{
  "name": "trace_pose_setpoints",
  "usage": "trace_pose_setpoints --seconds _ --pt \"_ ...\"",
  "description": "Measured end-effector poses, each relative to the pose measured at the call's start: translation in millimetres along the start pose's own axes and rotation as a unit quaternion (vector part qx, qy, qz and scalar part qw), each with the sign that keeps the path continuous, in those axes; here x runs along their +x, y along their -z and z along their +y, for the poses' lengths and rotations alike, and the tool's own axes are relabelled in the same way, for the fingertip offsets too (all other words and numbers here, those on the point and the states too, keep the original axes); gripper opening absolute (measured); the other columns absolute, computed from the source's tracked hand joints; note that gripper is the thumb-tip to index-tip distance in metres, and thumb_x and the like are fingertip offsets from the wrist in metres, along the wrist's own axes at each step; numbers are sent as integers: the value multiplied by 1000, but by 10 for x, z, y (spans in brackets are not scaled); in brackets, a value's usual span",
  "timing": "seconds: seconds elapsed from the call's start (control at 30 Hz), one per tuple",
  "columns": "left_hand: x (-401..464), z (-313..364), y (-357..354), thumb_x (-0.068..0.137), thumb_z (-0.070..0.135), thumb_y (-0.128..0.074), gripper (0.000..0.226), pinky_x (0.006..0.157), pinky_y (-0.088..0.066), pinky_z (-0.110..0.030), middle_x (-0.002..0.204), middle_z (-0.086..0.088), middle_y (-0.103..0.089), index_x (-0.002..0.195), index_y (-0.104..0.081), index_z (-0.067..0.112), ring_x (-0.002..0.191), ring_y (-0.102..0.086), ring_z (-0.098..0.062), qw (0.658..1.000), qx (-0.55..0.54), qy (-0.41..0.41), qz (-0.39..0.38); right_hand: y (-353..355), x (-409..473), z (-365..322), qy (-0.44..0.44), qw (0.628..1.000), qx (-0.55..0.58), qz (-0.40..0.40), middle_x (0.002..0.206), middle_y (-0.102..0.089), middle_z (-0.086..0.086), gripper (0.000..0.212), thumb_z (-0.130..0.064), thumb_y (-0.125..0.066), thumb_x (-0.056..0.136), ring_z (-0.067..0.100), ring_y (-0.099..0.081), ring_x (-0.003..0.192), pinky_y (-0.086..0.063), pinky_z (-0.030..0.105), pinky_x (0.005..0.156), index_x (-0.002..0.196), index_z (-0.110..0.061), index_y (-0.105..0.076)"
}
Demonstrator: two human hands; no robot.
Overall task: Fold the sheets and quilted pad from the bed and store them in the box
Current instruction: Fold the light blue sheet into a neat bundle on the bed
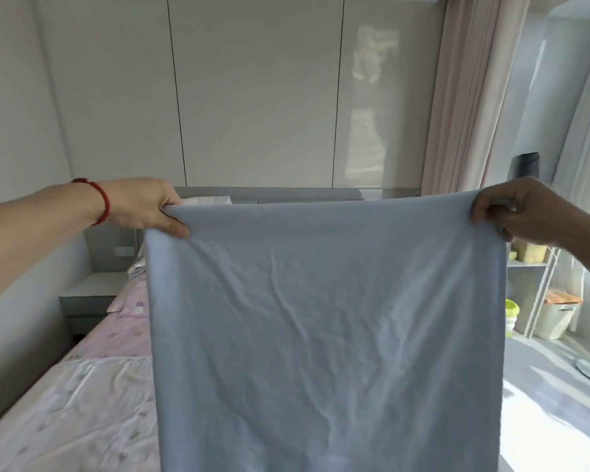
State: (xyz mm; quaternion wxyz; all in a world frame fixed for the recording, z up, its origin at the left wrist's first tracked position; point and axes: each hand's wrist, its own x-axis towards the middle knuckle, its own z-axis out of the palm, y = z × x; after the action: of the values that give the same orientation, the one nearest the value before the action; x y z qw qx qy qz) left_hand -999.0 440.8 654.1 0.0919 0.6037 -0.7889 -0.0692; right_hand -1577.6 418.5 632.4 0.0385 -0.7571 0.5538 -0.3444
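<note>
I hold the pale blue sheet [324,318] up in front of me, stretched flat between both hands over the bed [82,403]. My left hand [143,206] pinches its top left corner, thumb on the near face and fingers curled behind the edge. My right hand [521,212] grips the top right corner, fingers bunched round the cloth. The sheet hangs straight down (creased across the middle) and runs out of view at the bottom. A red cord bracelet [99,199] sits on my left wrist. On the bed to the left lie a pink patterned cover [123,338] and a white printed one [82,424]. A grey nightstand [89,298] stands beside the bed.
</note>
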Motion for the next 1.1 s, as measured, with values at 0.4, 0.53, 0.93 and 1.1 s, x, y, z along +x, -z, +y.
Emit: trace_pose_setpoints --seconds 0.4,0.53,0.93,1.1 --pt "-153 151 -355 104 28 -51 19 44 -42 -23 60 -11 -71 99 -63 14 43 -63 -23 972 95 205 -65 -296 -99 23 -33 987 40 -150 102 -70 11 61 12 -57 96 30 -75 71 -63 48 53 135 -34 -60" --pt "-197 -8 -543 104 14 -53 21 41 -46 -24 80 -22 -71 90 -70 11 60 -74 -35 978 -76 195 -6 -260 -55 175 -58 981 72 -172 95 -76 15 44 17 -56 95 40 -73 66 -63 45 53 117 -18 -73" --pt "1510 -372 -980 85 -1 -77 32 69 -64 -37 114 -19 -68 116 -69 -3 91 -71 -33 879 -344 238 229 -1604 1520 819 -85 993 49 70 89 -73 12 49 8 -49 79 27 -68 82 -59 38 74 100 -24 -79" --pt "2060 -954 -231 50 47 -83 30 90 -59 -54 81 0 -64 72 -73 29 83 -68 -21 848 -313 155 399 -1108 2032 611 4 968 113 224 95 -69 2 49 4 -43 78 24 -67 99 -47 17 74 111 -11 -77"
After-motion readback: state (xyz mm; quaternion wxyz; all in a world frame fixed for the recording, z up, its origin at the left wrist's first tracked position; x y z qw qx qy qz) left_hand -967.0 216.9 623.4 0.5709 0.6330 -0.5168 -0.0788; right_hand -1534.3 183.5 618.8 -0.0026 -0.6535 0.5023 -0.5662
